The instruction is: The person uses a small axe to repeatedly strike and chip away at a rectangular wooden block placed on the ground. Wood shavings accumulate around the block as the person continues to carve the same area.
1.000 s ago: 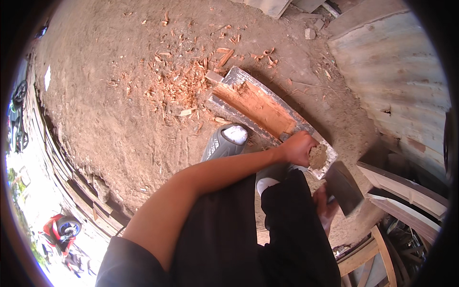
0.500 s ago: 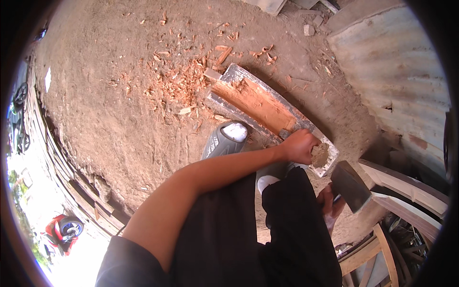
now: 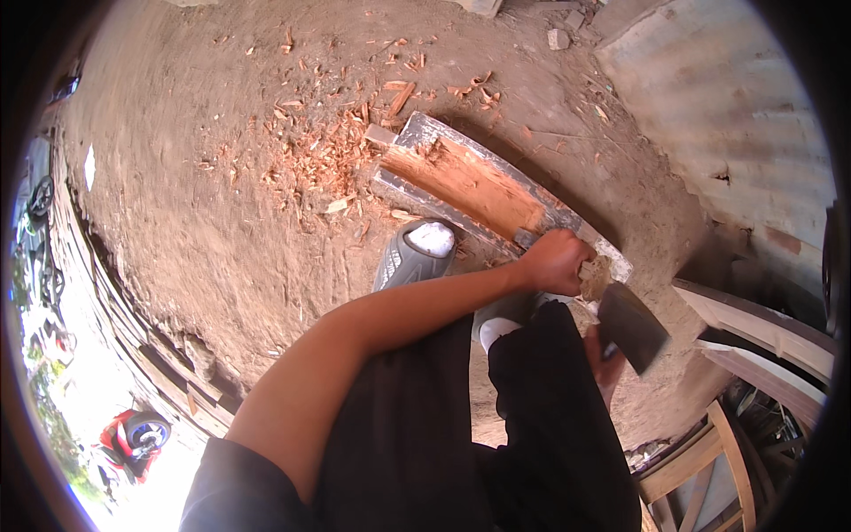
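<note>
The left hand (image 3: pixel 554 262) is clamped on the near end of a plank (image 3: pixel 479 191) that lies slanted on the dirt ground (image 3: pixel 204 222), its top face hewn to bare orange wood with grey weathered edges. Just right of that grip hangs a hatchet (image 3: pixel 631 326), its dark blade pointing down and away from the plank. The right hand (image 3: pixel 605 363) shows only partly below the blade, behind the black trouser leg (image 3: pixel 550 417); its fingers seem wrapped on the handle, though the grip itself is mostly hidden. A grey shoe (image 3: pixel 415 255) stands on the ground just left of the plank, touching its edge or nearly so. Orange chips (image 3: pixel 328 160) lie scattered left of the plank's far end. Right of the plank rises a corrugated metal sheet (image 3: pixel 736 124); below it, near the hatchet, lie pale boards (image 3: pixel 753 324) and a wooden frame (image 3: pixel 700 461).
</note>
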Motion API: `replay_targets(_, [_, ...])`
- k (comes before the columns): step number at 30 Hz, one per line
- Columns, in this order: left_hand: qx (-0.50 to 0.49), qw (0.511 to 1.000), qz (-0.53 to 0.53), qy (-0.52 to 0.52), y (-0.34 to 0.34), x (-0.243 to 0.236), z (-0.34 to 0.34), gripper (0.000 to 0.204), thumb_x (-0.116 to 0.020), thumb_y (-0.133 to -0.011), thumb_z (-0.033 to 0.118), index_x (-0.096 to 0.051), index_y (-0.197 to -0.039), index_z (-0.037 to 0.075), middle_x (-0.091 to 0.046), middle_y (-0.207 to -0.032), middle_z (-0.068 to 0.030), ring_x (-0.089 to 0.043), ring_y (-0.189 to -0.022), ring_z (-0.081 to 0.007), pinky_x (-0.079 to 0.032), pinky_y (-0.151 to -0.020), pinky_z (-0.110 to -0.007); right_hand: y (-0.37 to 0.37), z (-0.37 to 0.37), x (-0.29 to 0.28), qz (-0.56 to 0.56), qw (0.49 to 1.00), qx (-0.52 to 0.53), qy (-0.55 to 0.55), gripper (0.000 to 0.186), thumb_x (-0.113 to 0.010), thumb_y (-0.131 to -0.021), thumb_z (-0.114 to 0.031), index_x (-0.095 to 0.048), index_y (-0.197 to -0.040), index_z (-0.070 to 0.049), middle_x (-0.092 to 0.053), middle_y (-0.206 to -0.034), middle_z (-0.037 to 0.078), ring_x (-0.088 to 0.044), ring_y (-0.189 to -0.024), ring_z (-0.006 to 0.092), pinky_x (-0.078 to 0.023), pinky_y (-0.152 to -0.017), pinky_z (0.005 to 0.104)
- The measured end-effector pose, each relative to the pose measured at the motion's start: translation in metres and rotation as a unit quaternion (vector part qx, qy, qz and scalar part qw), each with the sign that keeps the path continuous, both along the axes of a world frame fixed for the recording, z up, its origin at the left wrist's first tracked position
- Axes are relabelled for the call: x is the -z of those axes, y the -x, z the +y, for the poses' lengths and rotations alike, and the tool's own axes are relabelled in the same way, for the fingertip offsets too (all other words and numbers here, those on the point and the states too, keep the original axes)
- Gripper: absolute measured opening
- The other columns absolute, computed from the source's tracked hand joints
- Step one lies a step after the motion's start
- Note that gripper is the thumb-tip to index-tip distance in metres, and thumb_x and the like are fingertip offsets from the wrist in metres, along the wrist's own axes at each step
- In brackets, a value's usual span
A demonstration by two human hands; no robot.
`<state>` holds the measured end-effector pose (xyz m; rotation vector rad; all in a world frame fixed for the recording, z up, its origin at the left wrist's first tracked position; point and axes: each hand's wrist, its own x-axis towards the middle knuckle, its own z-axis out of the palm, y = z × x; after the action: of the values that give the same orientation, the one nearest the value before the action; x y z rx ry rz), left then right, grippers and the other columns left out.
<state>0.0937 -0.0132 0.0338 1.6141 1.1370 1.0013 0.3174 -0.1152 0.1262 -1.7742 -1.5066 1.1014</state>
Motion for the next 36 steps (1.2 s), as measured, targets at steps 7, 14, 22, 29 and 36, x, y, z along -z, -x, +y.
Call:
replay_targets(7, [0.002, 1.000, -0.017, -0.006, 0.000, 0.011, 0.000, 0.024, -0.070, -0.055, 0.010, -0.071, -0.078, 0.002, -0.067, -0.071, -0.0206, -0.066, -0.071, -0.0419, -0.053, -0.068, -0.048, 0.048, 0.014, -0.046, 0.140, 0.986, 0.080, 0.042, 0.027, -0.059, -0.099, -0.006, -0.049, -0.121, 0.003, -0.053, -0.080, 0.004, -0.046, -0.058, 0.0078, -0.036, -0.048, 0.0248])
replay_targets(14, [-0.030, 0.999, -0.018, -0.024, -0.005, 0.011, -0.001, 0.015, -0.067, -0.055, 0.011, -0.062, -0.067, 0.003, -0.060, -0.063, -0.0222, -0.064, -0.069, -0.0445, -0.053, -0.064, -0.050, 0.061, 0.033, -0.073, 0.166, 0.969, 0.127, 0.133, 0.010, -0.059, -0.100, -0.010, -0.051, -0.104, -0.005, -0.045, -0.064, 0.000, -0.045, -0.048, 0.0094, -0.037, -0.041, 0.0262])
replay_targets(22, [0.020, 0.999, 0.040, 0.004, -0.003, 0.009, 0.001, 0.019, -0.071, -0.059, 0.012, -0.068, -0.076, 0.003, -0.067, -0.073, -0.0203, -0.066, -0.073, -0.0430, -0.054, -0.069, -0.048, 0.047, 0.029, -0.054, -0.022, 0.997, -0.055, 0.043, 0.022, -0.063, -0.096, -0.001, -0.057, -0.117, 0.002, -0.057, -0.079, 0.004, -0.051, -0.057, 0.0083, -0.038, -0.049, 0.0251])
replay_targets(29, [0.044, 0.996, 0.065, 0.047, -0.004, 0.010, 0.002, 0.019, -0.074, -0.063, 0.015, -0.070, -0.077, 0.004, -0.068, -0.075, -0.0203, -0.067, -0.076, -0.0425, -0.055, -0.069, -0.048, 0.051, 0.013, -0.010, 0.052, 0.993, 0.090, 0.051, 0.022, -0.066, -0.095, -0.004, -0.055, -0.114, -0.001, -0.059, -0.084, 0.006, -0.050, -0.058, 0.0078, -0.039, -0.048, 0.0243])
replay_targets(36, [0.042, 0.996, 0.067, 0.035, -0.013, 0.006, 0.004, 0.019, -0.075, -0.062, 0.015, -0.071, -0.078, 0.005, -0.069, -0.077, -0.0197, -0.069, -0.076, -0.0411, -0.056, -0.070, -0.048, 0.050, 0.011, -0.037, 0.243, 0.945, 0.219, 0.022, 0.024, -0.064, -0.095, -0.004, -0.049, -0.113, -0.005, -0.056, -0.072, 0.004, -0.044, -0.042, 0.0081, -0.033, -0.034, 0.0258])
